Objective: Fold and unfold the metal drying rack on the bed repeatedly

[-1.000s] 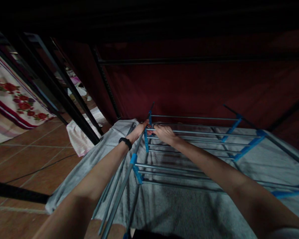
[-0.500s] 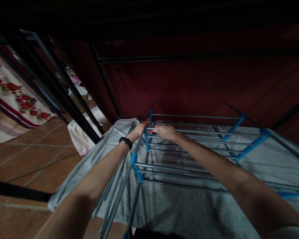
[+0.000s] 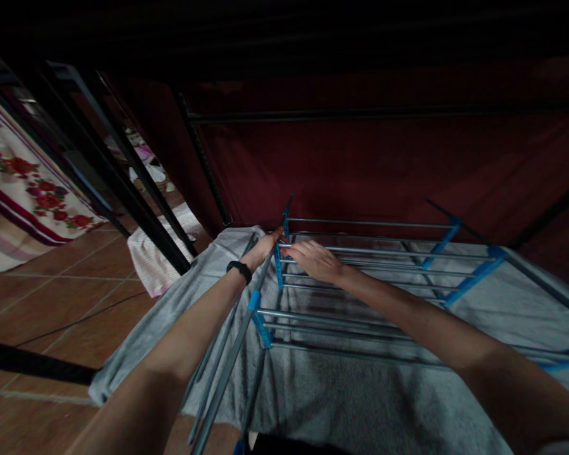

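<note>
A rack of grey metal tubes and blue plastic connectors, looking like a shoe rack [image 3: 332,325], lies on a grey blanket. My left hand [image 3: 264,248], with a black band at the wrist, is closed around an upright tube beside a blue connector [image 3: 279,268]. Just to its right, my right hand [image 3: 315,259] closes on the left end of a horizontal metal rod [image 3: 408,253], where it meets that connector. The fingertips of both hands are partly hidden. More blue connectors [image 3: 474,278] hold the rods at the right end.
Several loose tubes [image 3: 203,392] lie at the lower left of the grey blanket [image 3: 341,398]. Dark metal posts [image 3: 142,177] stand to the left, and a dark red cloth [image 3: 384,164] hangs behind. A striped cloth [image 3: 154,259] and floral fabric [image 3: 42,189] are near the tiled floor [image 3: 66,322].
My right hand has shifted slightly left along the rod, nearer the connector, and its wrist has moved a little. The rack's right end has moved slightly left. My left hand stays in place.
</note>
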Action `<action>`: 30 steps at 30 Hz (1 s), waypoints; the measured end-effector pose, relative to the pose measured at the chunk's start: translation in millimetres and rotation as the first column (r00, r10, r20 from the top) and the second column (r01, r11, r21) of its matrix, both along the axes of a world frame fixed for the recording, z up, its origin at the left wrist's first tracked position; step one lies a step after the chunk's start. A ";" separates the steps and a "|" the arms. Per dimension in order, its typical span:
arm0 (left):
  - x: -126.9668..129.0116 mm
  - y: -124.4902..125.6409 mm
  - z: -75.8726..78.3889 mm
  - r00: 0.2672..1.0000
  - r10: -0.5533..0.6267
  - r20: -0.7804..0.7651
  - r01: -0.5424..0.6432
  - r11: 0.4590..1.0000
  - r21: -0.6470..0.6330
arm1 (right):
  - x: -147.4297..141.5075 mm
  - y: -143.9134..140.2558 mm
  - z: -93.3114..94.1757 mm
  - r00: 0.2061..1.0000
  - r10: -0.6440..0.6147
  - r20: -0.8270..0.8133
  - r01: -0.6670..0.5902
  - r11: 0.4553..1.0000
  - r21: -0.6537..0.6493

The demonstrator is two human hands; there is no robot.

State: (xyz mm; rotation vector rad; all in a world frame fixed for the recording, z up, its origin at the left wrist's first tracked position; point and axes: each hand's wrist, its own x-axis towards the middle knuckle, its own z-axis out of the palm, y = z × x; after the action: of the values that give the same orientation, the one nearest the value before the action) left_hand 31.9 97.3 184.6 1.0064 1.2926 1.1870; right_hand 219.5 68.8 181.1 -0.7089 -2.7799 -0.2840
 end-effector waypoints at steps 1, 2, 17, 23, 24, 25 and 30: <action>-0.2 0.1 -0.7 1.000 -0.009 0.007 0.009 1.000 -0.013 | 4.7 -4.2 -5.0 0.996 0.073 0.056 -0.073 0.997 -0.004; -0.4 0.3 -1.5 1.000 -0.020 0.013 0.020 0.999 -0.034 | 9.2 -7.1 -10.8 0.985 0.128 0.114 -0.126 0.992 -0.027; -4.2 5.6 -6.6 0.998 -0.062 0.019 0.063 0.996 -0.066 | 0.1 6.0 -78.9 0.951 -0.094 0.295 0.203 0.909 -0.365; -6.5 8.9 -5.5 0.996 -0.083 -0.034 0.080 0.993 -0.085 | -11.4 7.4 -56.4 0.912 -0.122 0.392 0.284 0.877 -0.388; -7.6 10.4 -5.8 0.995 -0.091 -0.045 0.087 0.993 -0.085 | -13.6 5.5 -49.3 0.903 -0.115 0.414 0.294 0.868 -0.399; -8.9 12.2 -6.3 0.994 -0.101 -0.048 0.096 0.992 -0.084 | -15.6 3.0 -41.5 0.896 -0.105 0.432 0.299 0.860 -0.412; -14.8 22.2 -11.6 0.990 -0.123 -0.063 0.117 0.989 -0.087 | -13.5 -21.2 0.8 0.902 -0.017 0.431 0.245 0.843 -0.479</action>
State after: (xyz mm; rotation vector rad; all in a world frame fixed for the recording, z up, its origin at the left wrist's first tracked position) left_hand 17.1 119.5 172.9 1.0564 1.3046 1.0076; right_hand 206.0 47.7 181.9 -1.0816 -3.2528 0.3762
